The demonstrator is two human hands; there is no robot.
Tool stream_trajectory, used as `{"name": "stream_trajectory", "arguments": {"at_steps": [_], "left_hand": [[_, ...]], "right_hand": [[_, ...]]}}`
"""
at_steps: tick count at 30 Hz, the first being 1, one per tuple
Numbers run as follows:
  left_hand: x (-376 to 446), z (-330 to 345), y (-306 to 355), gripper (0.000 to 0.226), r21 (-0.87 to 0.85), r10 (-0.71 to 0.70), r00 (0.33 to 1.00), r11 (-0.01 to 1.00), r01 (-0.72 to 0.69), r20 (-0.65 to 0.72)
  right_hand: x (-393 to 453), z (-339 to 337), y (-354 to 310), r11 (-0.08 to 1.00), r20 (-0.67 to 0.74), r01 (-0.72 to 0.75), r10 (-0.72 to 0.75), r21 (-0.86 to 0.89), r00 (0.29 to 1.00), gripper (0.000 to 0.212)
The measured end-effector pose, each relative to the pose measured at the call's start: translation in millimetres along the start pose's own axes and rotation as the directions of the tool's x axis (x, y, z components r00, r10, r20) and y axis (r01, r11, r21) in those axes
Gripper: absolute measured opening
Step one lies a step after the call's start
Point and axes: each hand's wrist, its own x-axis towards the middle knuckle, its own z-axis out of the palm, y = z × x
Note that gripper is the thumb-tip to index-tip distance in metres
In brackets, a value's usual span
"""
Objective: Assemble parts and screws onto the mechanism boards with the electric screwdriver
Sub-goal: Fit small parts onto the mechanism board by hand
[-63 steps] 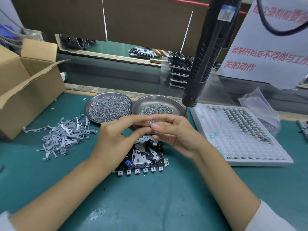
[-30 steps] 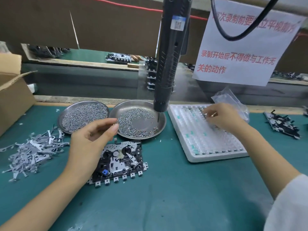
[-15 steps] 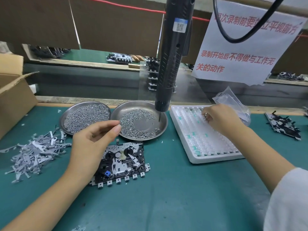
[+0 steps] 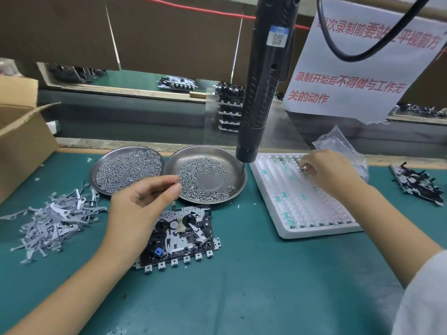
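One board [image 4: 180, 235] lies unscrewed; left hand [image 4: 142, 206] pinches something tiny, right hand [image 4: 324, 174] pinches at the tray [image 4: 314, 228], screwdriver [image 4: 262, 93] untouched.

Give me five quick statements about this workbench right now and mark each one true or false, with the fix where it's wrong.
1. The right hand is at the white parts tray. True.
2. The electric screwdriver is gripped by the left hand. False: it hangs free above the dishes, and neither hand touches it.
3. Both round metal dishes hold screws. True: the left dish is fuller than the right dish.
4. The mechanism board lies inside the cardboard box. False: it lies on the green mat, near the left hand.
5. The pile of flat metal levers is right of the tray. False: it lies at the far left of the mat.
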Motion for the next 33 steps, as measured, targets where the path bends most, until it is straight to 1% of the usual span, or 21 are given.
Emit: {"name": "stream_trajectory", "arguments": {"at_steps": [2, 3, 4, 6, 7, 8, 10, 12, 15, 18, 20, 22, 24, 28, 31, 33], "left_hand": [[-0.3, 0.1, 0.0, 0.022, -0.001, 0.006, 1.0, 1.0, -0.006, 0.004], [-0.7, 0.5, 0.0, 0.022, 0.0, 0.009, 1.0, 1.0, -0.009, 0.006], [-1.0, 0.6, -0.3, 0.021, 0.001, 0.011, 1.0, 1.0, -0.011, 0.009], [-2.0, 1.1, -1.5, 0.021, 0.006, 0.014, 1.0, 1.0, -0.014, 0.02], [-2.6, 2.0, -1.9, 0.021, 0.006, 0.018, 0.999, 1.0, -0.018, 0.027], [-3.6, 2.8, -2.2, 0.02, 0.007, 0.025, 0.999, 1.0, -0.025, 0.035], [-5.6, 5.0, -2.6, 0.02, 0.018, 0.036, 0.997, 0.999, -0.038, 0.061], [-8.0, 6.6, -1.9, 0.02, 0.027, 0.035, 0.995, 0.999, -0.038, 0.096], [-10.4, 7.6, -0.4, 0.018, 0.038, 0.044, 0.991, 0.998, -0.049, 0.13], [-11.1, 8.4, 1.2, 0.02, 0.039, 0.04, 0.989, 0.998, -0.046, 0.144], [-11.5, 8.6, 1.5, 0.018, 0.039, 0.032, 0.987, 0.999, -0.038, 0.155], [-12.9, 8.8, 1.8, 0.016, 0.038, 0.018, 0.984, 0.999, -0.026, 0.175], [-13.6, 8.5, 1.0, 0.016, 0.039, 0.012, 0.982, 0.999, -0.02, 0.186], [-12.9, 8.0, -0.7, 0.017, 0.051, 0.023, 0.974, 0.998, -0.035, 0.223], [-12.7, 8.4, -1.2, 0.017, 0.057, 0.037, 0.969, 0.997, -0.052, 0.244], [-12.6, 8.1, -2.0, 0.018, 0.061, 0.038, 0.968, 0.997, -0.055, 0.249]], "right_hand": [[-1.4, -7.8, 0.7, 0.998, -0.027, 0.016, -0.014, 0.061, 1.0, 0.023], [-3.7, -14.0, 0.2, 0.992, -0.026, 0.011, -0.007, 0.122, 1.0, 0.022], [-7.1, -21.3, -1.2, 0.978, 0.006, -0.012, 0.011, 0.209, 1.0, 0.019], [-19.0, -37.0, -10.3, 0.902, 0.16, -0.084, 0.018, 0.423, 0.987, 0.01], [-27.3, -44.2, -19.3, 0.838, 0.237, -0.113, -0.021, 0.534, 0.971, 0.008], [-35.5, -49.5, -31.0, 0.757, 0.284, -0.126, -0.081, 0.641, 0.955, 0.009], [-49.1, -53.7, -59.0, 0.556, 0.291, -0.129, -0.213, 0.821, 0.933, 0.01], [-56.8, -50.3, -89.9, 0.359, 0.255, -0.141, -0.294, 0.923, 0.921, 0.011], [-60.9, -33.6, -129.5, 0.118, 0.224, -0.197, -0.313, 0.973, 0.923, 0.011], [-64.3, -18.4, -149.9, -0.052, 0.214, -0.237, -0.28, 0.97, 0.936, 0.011], [-67.3, -12.0, -155.6, -0.153, 0.197, -0.234, -0.22, 0.96, 0.955, 0.017], [-69.6, -6.9, -158.7, -0.211, 0.185, -0.214, -0.151, 0.954, 0.971, 0.021], [-71.3, -3.9, -160.8, -0.231, 0.171, -0.192, -0.112, 0.954, 0.979, 0.02], [-73.9, -3.7, -163.3, -0.222, 0.166, -0.183, -0.09, 0.958, 0.982, 0.019], [-76.6, -3.4, -163.3, -0.171, 0.16, -0.173, -0.084, 0.97, 0.983, 0.024], [-78.0, -3.0, -163.0, -0.175, 0.161, -0.176, -0.093, 0.969, 0.983, 0.023]]}}
